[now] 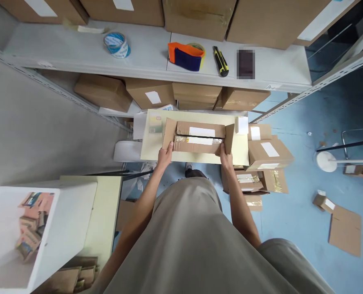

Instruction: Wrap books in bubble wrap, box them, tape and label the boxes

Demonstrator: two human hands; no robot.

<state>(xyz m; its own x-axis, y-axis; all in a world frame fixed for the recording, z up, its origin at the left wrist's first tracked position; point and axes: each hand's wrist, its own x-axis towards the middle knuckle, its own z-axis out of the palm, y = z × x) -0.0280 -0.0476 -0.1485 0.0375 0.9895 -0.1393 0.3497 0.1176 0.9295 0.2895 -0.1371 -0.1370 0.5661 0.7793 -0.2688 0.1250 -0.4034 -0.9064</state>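
Head view: looks straight down past the person's grey-clad body onto a pale table top (152, 152) with one box on it.
Cardboard box (196, 143): lies flat on the table top between the two hands, its long side toward the person.
Left hand (165, 155): clasps the box's near left corner, fingers curled against the raised left end flap.
Right hand (223, 154): clasps the near right corner the same way, just below the right end flap.
Step in hand, as I judge it: steadying the box with its long flaps folded in.
Doing it well: press evenly from both ends so the long flaps lie level and meet squarely along the seam. Hold the box square to the table edge, with fingers off the seam.
Look of the box: brown corrugated card, long and shallow. A dark gap runs between the two long flaps, and the short end flaps splay outward. There is a white label on the far flap, and shiny clear tape over another label on the near flap.
Beyond the hands: a grey shelf (77, 53) carries an orange tape dispenser (186, 56), a yellow utility knife (220, 61) and a tape roll (117, 44).
Right of the right hand: stacked small cartons (269, 153) on the blue floor.
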